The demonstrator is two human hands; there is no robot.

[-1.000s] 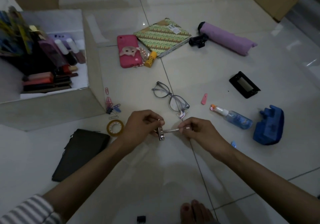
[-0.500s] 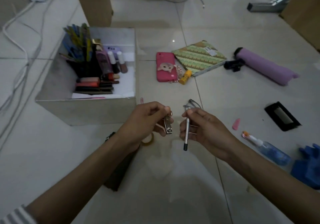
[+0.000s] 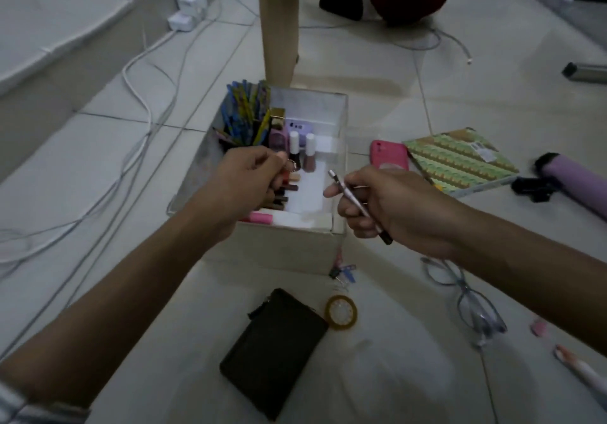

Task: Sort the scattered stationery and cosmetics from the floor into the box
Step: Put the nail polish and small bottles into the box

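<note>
Head view looks down at your two hands over the box (image 3: 289,246), which sits on the tiled floor (image 3: 98,193) just in front of a pale furniture leg (image 3: 279,22). Your left hand (image 3: 244,182) hangs above the box's left half, fingers curled shut around a small metal thing with a ring; only a glint of it shows at the fingertips, so you cannot tell exactly what it is. Your right hand (image 3: 394,206) is at the box's right wall, pinching a slim silver pen-like tool (image 3: 356,202) between thumb and fingers, its pale tip tilted up toward the box. Inside the box stand blue and yellow pens (image 3: 243,111) at the back left, two nail polish bottles (image 3: 302,152) near the middle, and lipsticks lying flat under your left hand. On the floor outside lie a dark pouch (image 3: 272,351), a tape roll (image 3: 340,311) just beside it, binder clips (image 3: 343,271) touching the box's near corner, glasses (image 3: 473,305), a pink phone (image 3: 389,156), a patterned notebook (image 3: 460,160) and a purple umbrella (image 3: 571,180).
</note>
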